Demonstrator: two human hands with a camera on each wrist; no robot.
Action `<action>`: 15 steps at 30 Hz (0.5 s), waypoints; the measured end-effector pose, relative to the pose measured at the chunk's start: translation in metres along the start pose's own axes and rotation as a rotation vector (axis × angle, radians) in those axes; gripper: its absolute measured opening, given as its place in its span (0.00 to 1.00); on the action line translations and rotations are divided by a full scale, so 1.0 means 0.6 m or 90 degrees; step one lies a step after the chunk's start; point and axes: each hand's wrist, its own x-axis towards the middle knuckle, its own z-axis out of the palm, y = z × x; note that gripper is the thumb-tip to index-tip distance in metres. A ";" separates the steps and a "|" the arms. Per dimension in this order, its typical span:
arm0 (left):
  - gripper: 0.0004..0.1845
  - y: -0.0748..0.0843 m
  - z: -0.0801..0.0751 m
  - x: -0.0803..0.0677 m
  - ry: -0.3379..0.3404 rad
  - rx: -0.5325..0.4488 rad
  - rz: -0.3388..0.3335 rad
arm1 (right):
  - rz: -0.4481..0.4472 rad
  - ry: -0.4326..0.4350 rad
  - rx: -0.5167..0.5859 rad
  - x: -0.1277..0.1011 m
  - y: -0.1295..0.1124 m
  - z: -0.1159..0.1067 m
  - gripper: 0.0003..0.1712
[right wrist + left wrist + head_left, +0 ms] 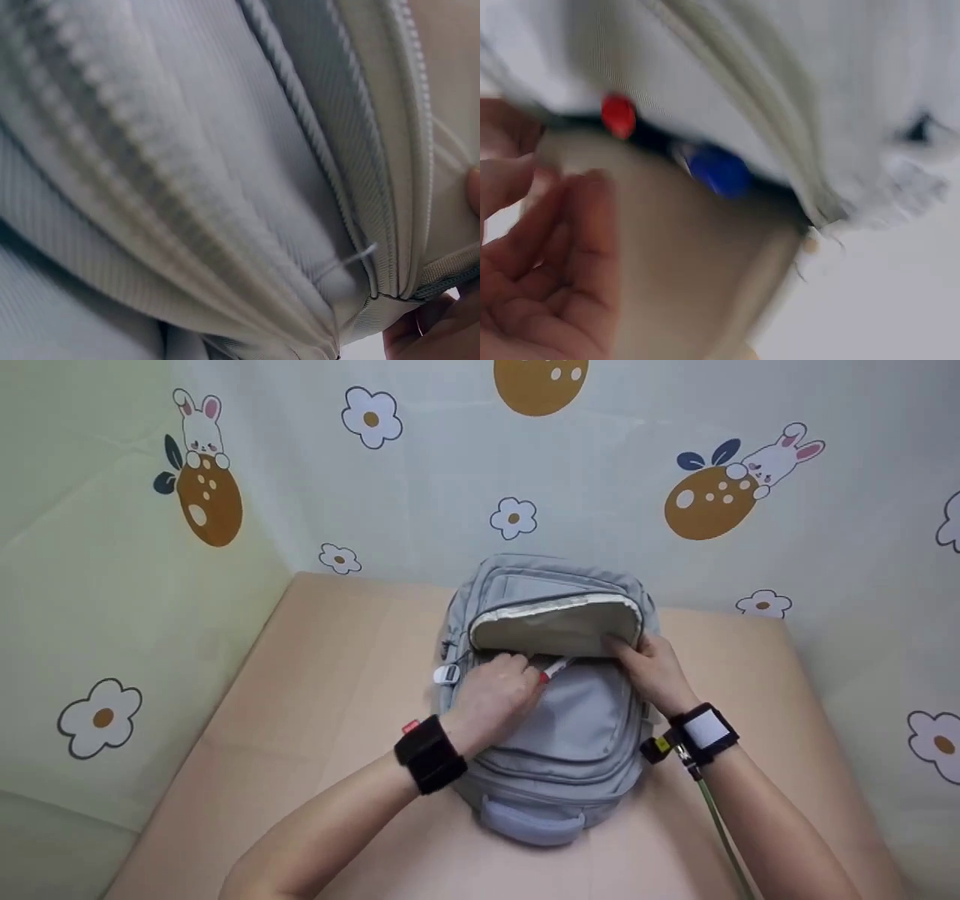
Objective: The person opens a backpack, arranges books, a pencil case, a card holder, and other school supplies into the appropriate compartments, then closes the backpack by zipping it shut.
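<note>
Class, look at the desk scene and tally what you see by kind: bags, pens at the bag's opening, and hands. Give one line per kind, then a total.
Backpack: 1, grey, lying on the table.
Pens: 2, one red-capped pen and one blue-capped pen, at the opening.
Hands: 2, left hand at the pens, right hand holding the flap open.
Total: 5

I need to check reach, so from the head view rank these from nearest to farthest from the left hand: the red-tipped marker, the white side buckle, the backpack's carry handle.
From the left hand:
1. Red-tipped white marker, at its fingertips by the pocket opening.
2. White plastic side buckle, on the bag's left edge.
3. Grey padded carry handle, at the backpack's near end.
</note>
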 end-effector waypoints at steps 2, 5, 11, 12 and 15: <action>0.06 -0.026 -0.025 -0.007 0.057 -0.056 0.006 | 0.000 -0.004 -0.004 0.001 -0.002 -0.002 0.30; 0.10 -0.066 -0.051 -0.017 0.100 -0.109 -0.034 | 0.006 -0.008 -0.010 0.001 -0.005 -0.005 0.31; 0.34 -0.118 -0.045 -0.037 -0.010 -0.229 -0.193 | 0.022 -0.025 -0.021 0.003 -0.009 -0.007 0.31; 0.34 -0.123 -0.041 -0.040 -0.040 -0.259 -0.217 | 0.023 -0.029 -0.022 0.003 -0.009 -0.007 0.32; 0.28 -0.133 -0.028 -0.045 -0.103 -0.346 -0.275 | 0.024 -0.044 -0.022 0.000 -0.010 -0.006 0.32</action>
